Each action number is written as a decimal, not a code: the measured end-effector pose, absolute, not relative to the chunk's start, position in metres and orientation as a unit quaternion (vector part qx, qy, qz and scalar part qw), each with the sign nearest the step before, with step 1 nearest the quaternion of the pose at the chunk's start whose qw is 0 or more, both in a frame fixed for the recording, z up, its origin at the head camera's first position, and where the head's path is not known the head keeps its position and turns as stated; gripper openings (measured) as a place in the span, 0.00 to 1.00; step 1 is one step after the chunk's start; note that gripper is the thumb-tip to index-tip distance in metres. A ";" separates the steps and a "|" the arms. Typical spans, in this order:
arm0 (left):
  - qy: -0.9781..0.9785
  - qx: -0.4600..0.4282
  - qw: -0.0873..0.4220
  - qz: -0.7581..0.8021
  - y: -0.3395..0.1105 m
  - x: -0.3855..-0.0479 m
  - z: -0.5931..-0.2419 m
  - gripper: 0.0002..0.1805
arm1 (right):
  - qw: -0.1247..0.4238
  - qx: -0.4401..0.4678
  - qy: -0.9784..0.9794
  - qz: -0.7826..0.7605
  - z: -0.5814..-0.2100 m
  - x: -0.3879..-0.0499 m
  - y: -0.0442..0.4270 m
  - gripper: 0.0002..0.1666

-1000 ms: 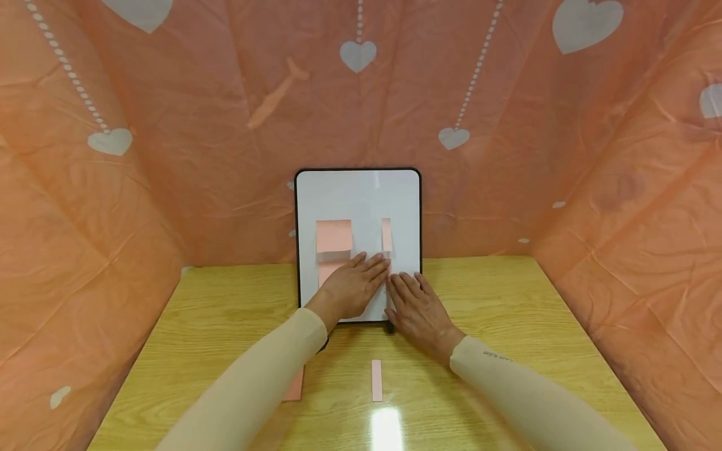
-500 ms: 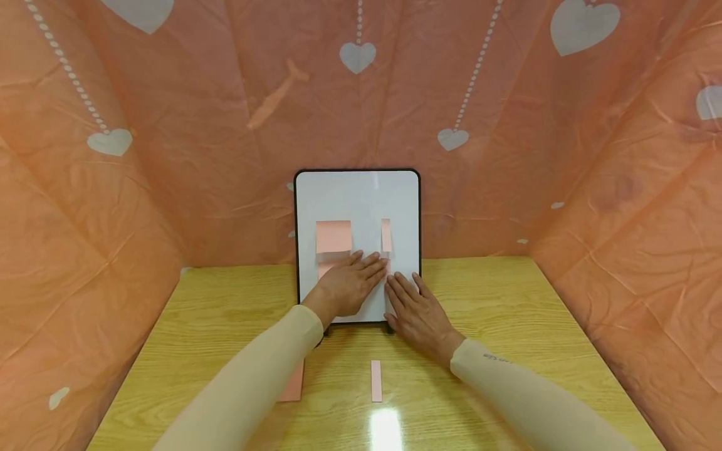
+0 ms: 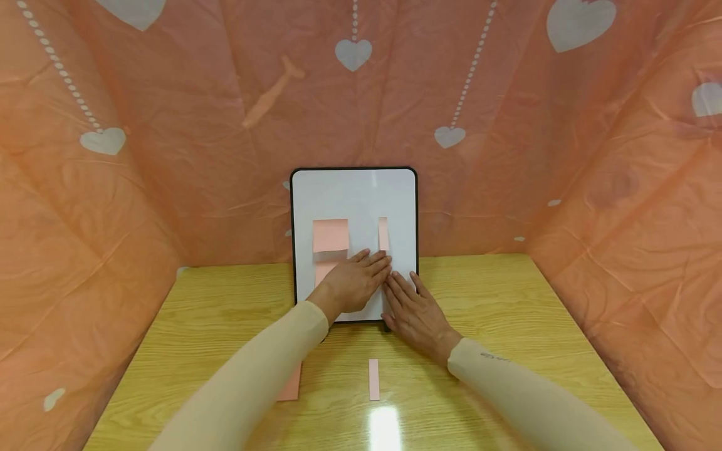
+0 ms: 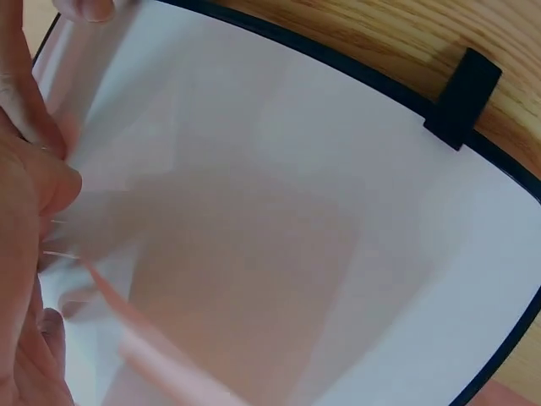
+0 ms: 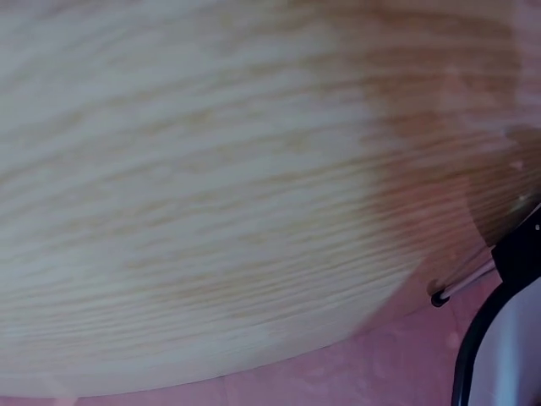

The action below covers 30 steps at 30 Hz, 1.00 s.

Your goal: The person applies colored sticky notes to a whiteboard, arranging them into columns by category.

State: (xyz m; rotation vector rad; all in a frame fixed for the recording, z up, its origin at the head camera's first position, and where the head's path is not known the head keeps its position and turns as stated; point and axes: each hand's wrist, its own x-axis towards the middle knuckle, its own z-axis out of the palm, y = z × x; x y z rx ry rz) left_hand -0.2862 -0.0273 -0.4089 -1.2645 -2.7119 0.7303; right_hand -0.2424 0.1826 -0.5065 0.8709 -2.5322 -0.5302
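Note:
A white board [image 3: 352, 194] with a black rim stands upright on the table. My left hand [image 3: 352, 285] lies across its lower half, fingers extended and touching the surface near the right side. Close by, my right hand [image 3: 420, 319] rests with straight fingers against the lower right part. Stuck to the board are a square pink sticky note [image 3: 330, 235], a second pink note [image 3: 324, 270] partly behind my left hand, and a narrow pink sticky strip [image 3: 383, 233] just above my left fingertips. In the left wrist view, a pink note's edge [image 4: 161, 359] lifts off the board.
On the wooden table [image 3: 479, 282] lie a narrow pink strip [image 3: 374, 379] and a pink pad [image 3: 290, 385], half hidden by my left sleeve. A black foot [image 4: 463, 97] supports the board's lower edge. Behind hangs an orange cloth [image 3: 225, 188] with hearts.
My left fingertips have slid slightly right and now cover the pink patch that showed beneath the upper strip. My right hand stays nearly still. The head view has shifted a little.

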 end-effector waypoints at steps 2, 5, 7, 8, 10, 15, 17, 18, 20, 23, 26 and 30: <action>-0.879 -0.408 0.028 0.245 -0.028 -0.287 -0.411 0.33 | 0.201 0.313 -0.908 -0.192 -0.507 -0.242 0.182 0.42; -0.878 -0.408 0.034 0.250 -0.032 -0.289 -0.411 0.33 | 0.199 0.313 -0.909 -0.192 -0.507 -0.242 0.182 0.42; -0.875 -0.409 0.037 0.256 -0.037 -0.290 -0.410 0.33 | 0.202 0.312 -0.909 -0.190 -0.507 -0.243 0.183 0.42; -0.875 -0.409 0.038 0.257 -0.039 -0.290 -0.410 0.33 | 0.204 0.312 -0.909 -0.188 -0.507 -0.243 0.183 0.42; -0.871 -0.413 0.044 0.263 -0.044 -0.291 -0.409 0.34 | 0.209 0.313 -0.908 -0.182 -0.507 -0.244 0.184 0.43; -0.867 -0.430 0.070 0.240 -0.049 -0.290 -0.408 0.30 | 0.213 0.315 -0.910 -0.165 -0.508 -0.245 0.183 0.43; -0.868 -0.438 0.075 0.221 -0.047 -0.290 -0.408 0.29 | 0.212 0.314 -0.911 -0.163 -0.508 -0.244 0.182 0.43; -0.869 -0.440 0.075 0.214 -0.045 -0.290 -0.409 0.29 | 0.211 0.313 -0.911 -0.164 -0.508 -0.244 0.182 0.43; -0.869 -0.442 0.071 0.210 -0.042 -0.290 -0.410 0.30 | 0.211 0.311 -0.911 -0.168 -0.508 -0.243 0.182 0.43; -0.872 -0.437 0.061 0.212 -0.038 -0.290 -0.411 0.31 | 0.209 0.309 -0.912 -0.171 -0.508 -0.242 0.181 0.44; -0.872 -0.429 0.058 0.229 -0.038 -0.290 -0.413 0.33 | 0.209 0.308 -0.912 -0.175 -0.508 -0.242 0.181 0.44; -0.869 -0.425 0.057 0.246 -0.043 -0.292 -0.414 0.40 | 0.210 0.307 -0.911 -0.179 -0.508 -0.241 0.182 0.44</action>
